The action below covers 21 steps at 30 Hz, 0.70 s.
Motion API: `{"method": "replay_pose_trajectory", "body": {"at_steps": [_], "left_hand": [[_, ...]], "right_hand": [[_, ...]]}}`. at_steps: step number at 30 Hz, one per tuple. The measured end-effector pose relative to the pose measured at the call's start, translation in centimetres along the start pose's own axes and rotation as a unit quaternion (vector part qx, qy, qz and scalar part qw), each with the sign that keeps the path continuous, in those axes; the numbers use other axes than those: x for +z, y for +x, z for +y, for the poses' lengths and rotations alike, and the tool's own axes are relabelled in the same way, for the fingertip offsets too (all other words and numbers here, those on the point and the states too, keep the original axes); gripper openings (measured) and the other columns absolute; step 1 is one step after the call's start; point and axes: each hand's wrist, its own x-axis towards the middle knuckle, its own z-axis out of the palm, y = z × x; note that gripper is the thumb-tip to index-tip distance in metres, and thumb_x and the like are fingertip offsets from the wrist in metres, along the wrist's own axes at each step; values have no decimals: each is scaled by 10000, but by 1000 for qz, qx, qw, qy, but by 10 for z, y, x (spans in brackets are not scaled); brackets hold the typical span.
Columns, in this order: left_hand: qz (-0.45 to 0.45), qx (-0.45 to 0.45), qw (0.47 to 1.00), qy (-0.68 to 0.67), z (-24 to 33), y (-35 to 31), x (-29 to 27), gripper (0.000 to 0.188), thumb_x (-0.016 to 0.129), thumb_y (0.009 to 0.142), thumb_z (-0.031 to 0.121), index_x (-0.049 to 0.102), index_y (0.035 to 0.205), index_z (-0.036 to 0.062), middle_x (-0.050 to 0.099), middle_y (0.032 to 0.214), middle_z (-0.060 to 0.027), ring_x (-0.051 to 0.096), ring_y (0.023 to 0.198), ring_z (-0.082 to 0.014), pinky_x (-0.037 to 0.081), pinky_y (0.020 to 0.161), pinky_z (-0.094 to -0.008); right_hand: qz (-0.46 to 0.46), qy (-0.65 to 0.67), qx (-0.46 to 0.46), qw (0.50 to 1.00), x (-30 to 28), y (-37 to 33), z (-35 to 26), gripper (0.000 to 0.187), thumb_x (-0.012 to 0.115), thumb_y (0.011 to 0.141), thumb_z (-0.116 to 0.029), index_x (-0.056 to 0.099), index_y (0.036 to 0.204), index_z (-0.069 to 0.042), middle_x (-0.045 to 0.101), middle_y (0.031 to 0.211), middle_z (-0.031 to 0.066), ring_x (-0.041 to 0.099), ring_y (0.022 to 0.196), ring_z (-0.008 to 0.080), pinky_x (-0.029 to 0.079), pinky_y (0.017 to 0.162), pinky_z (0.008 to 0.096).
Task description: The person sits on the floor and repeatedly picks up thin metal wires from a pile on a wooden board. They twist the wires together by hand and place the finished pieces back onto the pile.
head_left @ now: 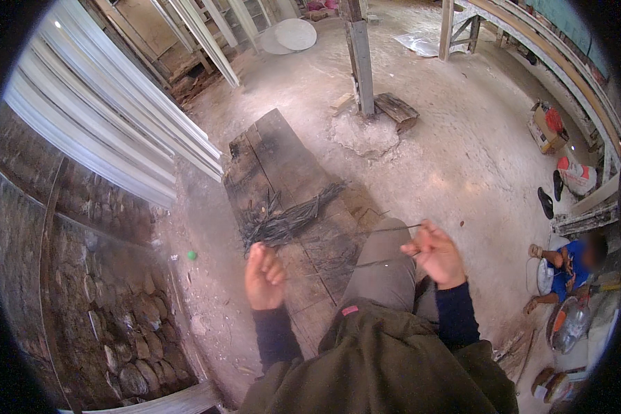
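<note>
Strips (286,219) are lying on a board (272,141) before the person (372,366). A post (362,69) is standing beyond them, rightward; a ball (192,255) is lying left, sandals (546,204) far right beside a bucket (578,178).

Navy sleeves (459,314), olive-brown top (379,362), pink tag (350,310), grey-brown trousers (377,286)

Pale, soft light washes the floor (476,159); the lower left is dim, and straight edges bend toward a black rim.
</note>
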Motion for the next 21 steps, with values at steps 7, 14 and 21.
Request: {"method": "replay_pose_trajectory", "body": {"at_steps": [7,14,21], "left_hand": [[195,316,853,367,59,26,-79,84,490,851,186,481,835,104,363,585,39,318,481,-44,237,415,-178],[112,335,598,720,28,94,-82,122,514,823,137,522,877,28,561,745,-71,542,659,-151,424,609,-256],[31,188,577,794,-52,136,-148,579,599,739,151,347,1255,76,333,1277,-195,349,1161,-341,327,918,-365]], "right_hand": [[239,-70,-238,939,-65,-49,-84,42,500,833,-129,463,847,-115,347,582,-57,304,457,24,271,403,163],[350,-304,-287,838,-78,-50,-82,105,535,816,-156,478,892,-111,380,588,-67,285,410,15,231,347,158],[223,-468,-107,849,-35,3,-5,101,563,784,-138,529,870,-98,504,678,-42,448,562,41,355,488,184]]}}
